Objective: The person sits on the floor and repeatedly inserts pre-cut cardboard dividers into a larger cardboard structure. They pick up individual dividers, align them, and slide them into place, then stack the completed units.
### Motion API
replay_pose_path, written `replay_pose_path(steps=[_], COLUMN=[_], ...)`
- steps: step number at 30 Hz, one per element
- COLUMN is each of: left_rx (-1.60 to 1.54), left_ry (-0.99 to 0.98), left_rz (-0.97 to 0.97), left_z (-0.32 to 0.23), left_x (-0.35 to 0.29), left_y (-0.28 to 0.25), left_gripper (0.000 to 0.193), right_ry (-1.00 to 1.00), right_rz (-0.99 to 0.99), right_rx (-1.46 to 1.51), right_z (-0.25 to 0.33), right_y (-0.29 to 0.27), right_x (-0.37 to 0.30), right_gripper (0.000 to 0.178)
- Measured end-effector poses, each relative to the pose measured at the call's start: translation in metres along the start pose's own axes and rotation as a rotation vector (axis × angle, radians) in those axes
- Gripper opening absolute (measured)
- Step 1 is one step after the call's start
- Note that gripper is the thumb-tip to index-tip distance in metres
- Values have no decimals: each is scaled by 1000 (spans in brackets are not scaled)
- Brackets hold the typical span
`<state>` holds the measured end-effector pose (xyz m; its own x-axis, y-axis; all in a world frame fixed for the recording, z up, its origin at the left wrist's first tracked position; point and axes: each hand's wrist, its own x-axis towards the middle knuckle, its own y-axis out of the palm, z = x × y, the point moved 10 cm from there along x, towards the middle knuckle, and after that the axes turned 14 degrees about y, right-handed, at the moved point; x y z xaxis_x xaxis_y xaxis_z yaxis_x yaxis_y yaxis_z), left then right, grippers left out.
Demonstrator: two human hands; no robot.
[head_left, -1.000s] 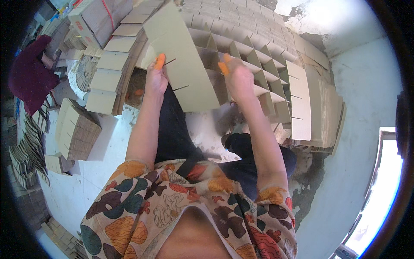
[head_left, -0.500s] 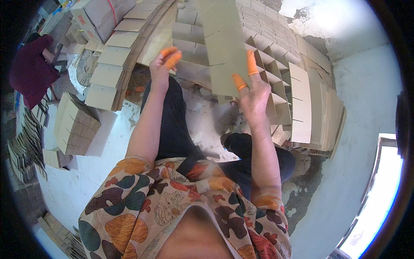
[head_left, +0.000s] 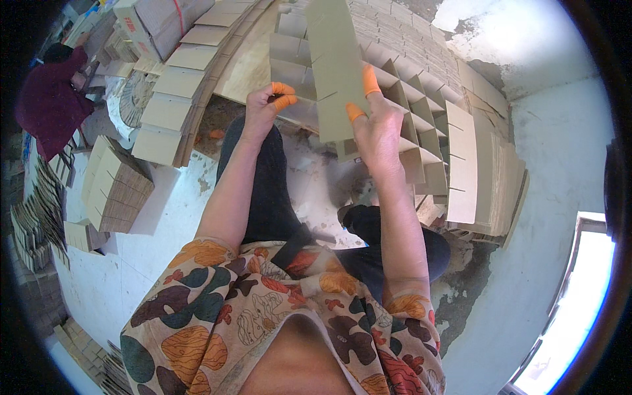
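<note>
Your right hand point(head_left: 380, 131) grips the slotted panel point(head_left: 336, 66) over the cardboard grid point(head_left: 396, 95), left hand point(head_left: 262, 112) narrowed at its left side, hold unclear; skewed slots could crease it.

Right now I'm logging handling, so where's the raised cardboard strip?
In the head view, the cardboard strip is near the top centre, held in the right hand, in front of the cardboard grid.

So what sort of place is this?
Probably a small cardboard-packaging workshop, judging by a stack of slotted cardboard on the left, a cardboard divider grid in front of the person, and a co-worker in dark red at the far left.
</note>
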<state>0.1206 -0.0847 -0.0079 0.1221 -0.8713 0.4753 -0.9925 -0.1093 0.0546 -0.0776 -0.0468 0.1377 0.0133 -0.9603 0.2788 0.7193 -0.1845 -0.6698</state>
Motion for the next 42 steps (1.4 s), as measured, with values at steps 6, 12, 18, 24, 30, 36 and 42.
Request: replay_pose_path(steps=[6, 12, 18, 24, 30, 36, 42], left_rx=[42, -9, -6, -7, 62, 164, 753], left_ry=[-10, -32, -71, -45, -35, 40, 441], left_rz=[13, -11, -6, -10, 18, -22, 80], left_z=[4, 8, 3, 5, 4, -1, -72], left_x=[1, -2, -1, -1, -1, 0, -9], left_y=[0, -1, 4, 2, 3, -2, 15], left_gripper=[13, 14, 13, 13, 14, 19, 56], right_ry=[-3, -102, -8, -174, 14, 70, 82], right_rz=[72, 123, 211, 263, 496, 592, 311], right_rx=[-5, -22, -67, -98, -336, -461, -242], right_z=[-6, -4, -19, -3, -23, -36, -43], right_y=[30, 53, 74, 74, 120, 127, 64], right_x=[-2, 3, 16, 20, 16, -22, -3], right_gripper=[38, 43, 36, 39, 39, 51, 56])
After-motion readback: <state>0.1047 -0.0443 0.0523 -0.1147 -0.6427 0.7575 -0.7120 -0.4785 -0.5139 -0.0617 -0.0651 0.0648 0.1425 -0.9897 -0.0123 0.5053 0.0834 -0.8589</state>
